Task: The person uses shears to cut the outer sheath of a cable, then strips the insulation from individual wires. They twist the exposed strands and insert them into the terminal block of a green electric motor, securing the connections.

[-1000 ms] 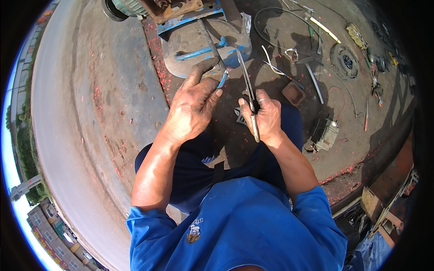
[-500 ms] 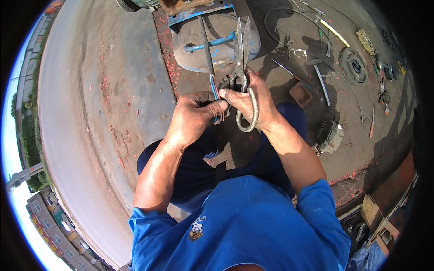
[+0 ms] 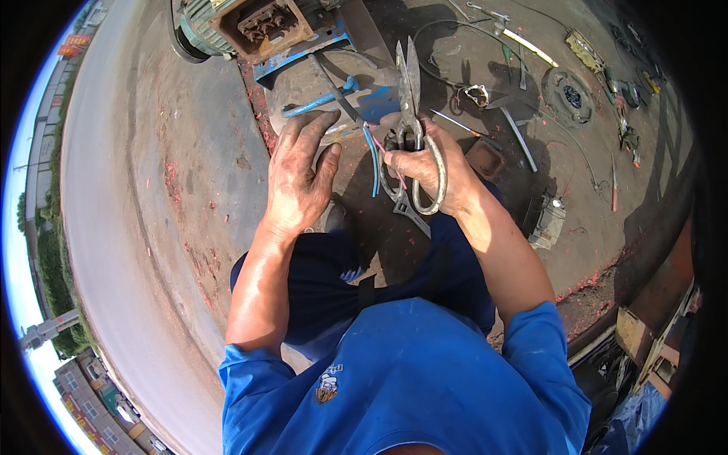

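Note:
My right hand (image 3: 432, 168) is closed around the handles of large metal scissors (image 3: 408, 91), whose blades point up and away, slightly apart. The end of a dark cable (image 3: 334, 87) comes down to my right thumb. From its stripped end hang blue wires (image 3: 374, 163) and a reddish wire, beside the scissor handles. My right fingers seem to pinch the cable too, but the contact is partly hidden. To the left of the wires, my left hand (image 3: 301, 176) is empty, its fingers stretched out and thumb apart.
A green motor (image 3: 205, 34) with an open rusty terminal box (image 3: 265, 30) stands at the far left on a blue-edged base. A wrench (image 3: 412, 214) lies below the scissors. On the ground to the right are a hammer (image 3: 520, 136), a round metal part (image 3: 570, 98) and several tools.
My left hand has let go of the wires and moved left, its fingers opening. The wires now hang loose. The view has shifted, bringing more of the motor into sight.

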Available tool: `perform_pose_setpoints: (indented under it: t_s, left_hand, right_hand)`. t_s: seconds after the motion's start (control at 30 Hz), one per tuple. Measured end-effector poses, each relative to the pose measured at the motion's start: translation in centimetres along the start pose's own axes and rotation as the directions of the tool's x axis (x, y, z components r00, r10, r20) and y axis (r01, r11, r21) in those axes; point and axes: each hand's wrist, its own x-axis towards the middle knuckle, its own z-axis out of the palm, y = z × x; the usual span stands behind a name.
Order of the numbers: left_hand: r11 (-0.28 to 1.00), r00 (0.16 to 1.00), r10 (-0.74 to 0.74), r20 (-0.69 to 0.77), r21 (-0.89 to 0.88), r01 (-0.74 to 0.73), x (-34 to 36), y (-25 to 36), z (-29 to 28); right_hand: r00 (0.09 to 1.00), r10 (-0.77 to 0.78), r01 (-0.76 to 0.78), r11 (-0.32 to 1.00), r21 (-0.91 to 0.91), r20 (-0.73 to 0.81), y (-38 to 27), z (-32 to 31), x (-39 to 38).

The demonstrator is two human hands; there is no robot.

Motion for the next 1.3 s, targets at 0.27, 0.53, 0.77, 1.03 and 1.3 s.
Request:
perform_pose_setpoints:
  t_s: [0.27, 0.53, 0.77, 1.03, 1.3]
  left_hand:
    - [0.915, 0.899, 0.376, 0.226, 0.06, -0.398, 2.9, 0.5, 1.8]
    - [0.963, 0.994, -0.085, 0.07, -0.251, 0.1, 2.8, -0.4, 0.6]
    - [0.878, 0.985, -0.155, 0.073, -0.448, 0.171, 1.8, -0.4, 0.5]
    - [0.95, 0.997, -0.045, 0.056, -0.306, 0.06, 1.8, 1.2, -0.1]
    - [0.997, 0.991, 0.036, 0.128, -0.071, -0.027, 0.8, 1.6, 0.0]
  right_hand:
    - [0.992, -0.082, 0.073, 0.993, -0.096, -0.097, -1.5, -1.2, -1.6]
    - [0.886, -0.369, 0.315, 0.924, -0.217, -0.283, -2.4, 0.6, -0.2]
    - [0.876, -0.482, 0.298, 0.483, -0.823, 0.034, 1.8, -0.3, -2.8]
    - [0.873, -0.486, 0.282, 0.442, -0.851, 0.037, 2.1, -0.1, -3.1]
    - [0.898, -0.439, 0.224, 0.524, -0.822, -0.035, 2.6, 0.3, -3.5]
